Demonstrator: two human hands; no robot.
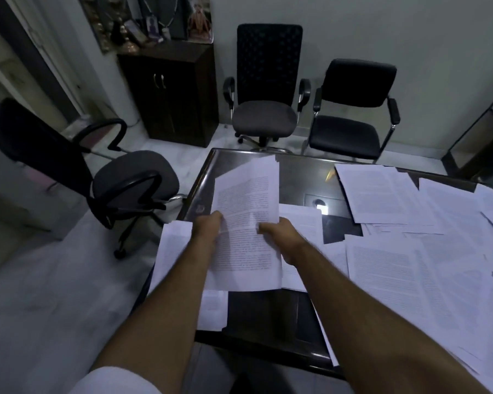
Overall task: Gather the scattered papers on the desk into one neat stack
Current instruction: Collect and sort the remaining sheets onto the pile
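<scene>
Head view, lowest in the frame: a white sleeve (pixel 117 379) at the bottom left, and two bare forearms reaching up toward the middle. The left hand (pixel 208 227) and the right hand (pixel 279 237) both grip a bundle of papers (pixel 248 223) held above the dark glossy surface (pixel 268 314). The left thumb curls over the bundle's left edge, and the right fingers (pixel 264 228) pinch its right edge (the sheets fan apart a little at the top). Under and beside the bundle lie loose sheets: one (pixel 172 251) hangs off the surface's left edge, a smaller one (pixel 212 309) sits below it. More scattered sheets (pixel 427 251) overlap across the right half of the frame, covering most of the surface there. Farther up, a small yellowish object (pixel 330 174) lies on the bare top, too blurred to tell what. Beyond the surface, a grey swivel chair (pixel 131 180) stands at middle left, another swivel chair (pixel 265 89) and a black armchair (pixel 353 109) against the far wall, and a dark cabinet (pixel 171 92) at upper left.
</scene>
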